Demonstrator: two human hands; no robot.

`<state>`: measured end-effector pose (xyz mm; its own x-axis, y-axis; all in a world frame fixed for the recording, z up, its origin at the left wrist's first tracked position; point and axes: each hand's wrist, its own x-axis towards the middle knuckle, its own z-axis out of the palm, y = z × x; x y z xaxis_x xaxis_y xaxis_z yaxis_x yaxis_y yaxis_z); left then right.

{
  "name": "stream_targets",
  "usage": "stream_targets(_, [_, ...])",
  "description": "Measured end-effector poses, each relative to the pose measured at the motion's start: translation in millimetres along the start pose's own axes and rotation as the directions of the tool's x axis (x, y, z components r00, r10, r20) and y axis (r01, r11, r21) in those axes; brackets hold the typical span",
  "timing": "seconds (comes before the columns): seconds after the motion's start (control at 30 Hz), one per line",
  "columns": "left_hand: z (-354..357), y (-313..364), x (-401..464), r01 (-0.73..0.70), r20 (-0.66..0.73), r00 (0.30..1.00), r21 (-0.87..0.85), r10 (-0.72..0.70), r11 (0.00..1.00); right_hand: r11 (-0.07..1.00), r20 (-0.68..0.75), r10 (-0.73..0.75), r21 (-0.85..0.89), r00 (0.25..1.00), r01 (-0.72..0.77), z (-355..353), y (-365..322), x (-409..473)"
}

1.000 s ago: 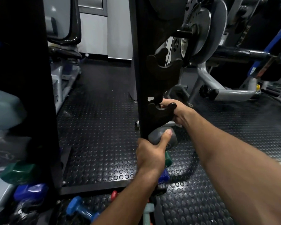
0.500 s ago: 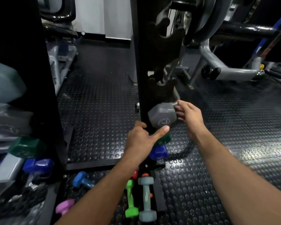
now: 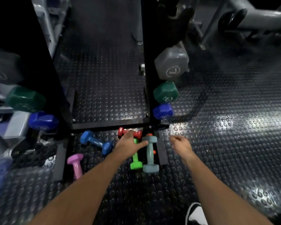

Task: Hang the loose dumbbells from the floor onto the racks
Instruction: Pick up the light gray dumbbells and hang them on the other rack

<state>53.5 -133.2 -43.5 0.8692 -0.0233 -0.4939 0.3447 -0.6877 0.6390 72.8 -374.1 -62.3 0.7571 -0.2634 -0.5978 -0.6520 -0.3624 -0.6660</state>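
Dumbbells are lying loose on the studded floor (image 3: 217, 143) just in front of the rack (image 3: 146, 65): a blue one (image 3: 96, 142), a pink one (image 3: 76, 164), a red one (image 3: 129, 133), a green one (image 3: 136, 158) and a teal one (image 3: 150, 154), with something orange (image 3: 149, 134) barely showing behind the teal. On the rack's right side a grey (image 3: 172, 64), a dark green (image 3: 166, 92) and a dark blue (image 3: 162, 111) are hanging already.

Your left hand (image 3: 130, 146) is hovering over the red and green pair, fingers spread and gripping nothing, thumb pointing at the teal's far head. Your right hand (image 3: 181, 143) is hanging beside the teal, loosely curled and empty.

Watch the pile. The green and teal are lying side by side, touching or nearly so, and the red is lying crosswise at their far ends. Pulling one out carelessly is likely to roll its neighbour, probably under the rack's base bar (image 3: 110, 125). Your shoe (image 3: 195, 214) is sitting near, so a slipped weight could be landing on your toes. These coatings look smooth; grip the handle fully, not a head. Motion blur suggests you're moving quickly, so a misjudged reach is possible.
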Motion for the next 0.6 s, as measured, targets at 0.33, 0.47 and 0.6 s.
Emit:
stream_targets(0.33, [23, 11, 62, -0.097, 0.100, 0.991, 0.132, 0.084, 0.986, 0.863, 0.076, 0.378, 0.331, 0.923, -0.381, 64, 91, -15])
stream_targets(0.47, [57, 14, 86, -0.073, 0.152, 0.987, 0.168, 0.047, 0.983, 0.735, 0.201, 0.490, 0.429, 0.848, -0.526, 88, 98, -11])
stream_targets(0.6, [93, 2, 104, -0.105, 0.122, 0.990, 0.297, 0.071, 0.949, 0.618, 0.292, 0.528, 0.512, 0.798, -0.597, 102, 110, 4])
